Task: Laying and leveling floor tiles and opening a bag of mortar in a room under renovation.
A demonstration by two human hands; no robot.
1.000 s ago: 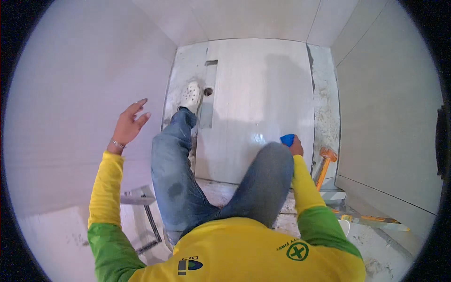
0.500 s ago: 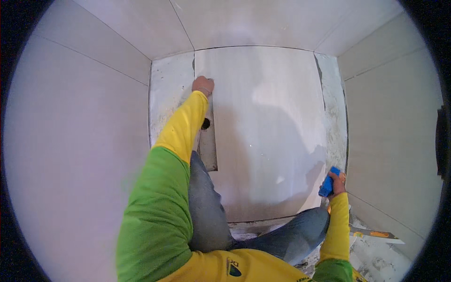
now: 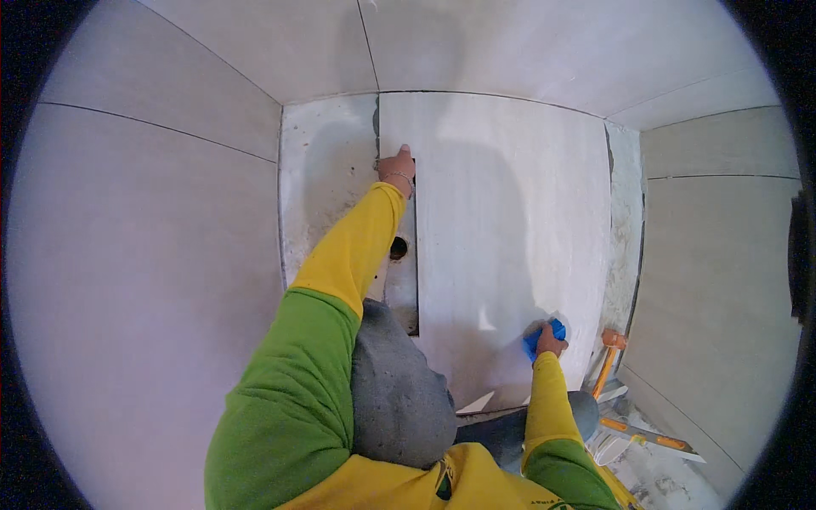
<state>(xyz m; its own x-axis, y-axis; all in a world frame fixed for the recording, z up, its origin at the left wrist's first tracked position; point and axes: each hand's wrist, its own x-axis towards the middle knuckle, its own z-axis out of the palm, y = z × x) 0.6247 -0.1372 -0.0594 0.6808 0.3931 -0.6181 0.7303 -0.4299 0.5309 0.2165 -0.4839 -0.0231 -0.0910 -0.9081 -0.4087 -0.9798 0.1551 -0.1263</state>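
Reaching far forward, the left hand (image 3: 398, 167) grips the left edge of the large pale floor tile (image 3: 501, 246), fingers curled over it beside the bare mortar bed (image 3: 327, 187); the right hand (image 3: 548, 340) is closed on a blue wedge-like piece (image 3: 537, 338) pressed onto the tile's near right corner, an orange-handled mallet (image 3: 607, 361) lying nearby

An orange-handled mallet (image 3: 610, 357) and orange-handled trowels (image 3: 639, 432) lie on the debris-strewn floor (image 3: 659, 476) beside the grey tiled walls (image 3: 144, 280).
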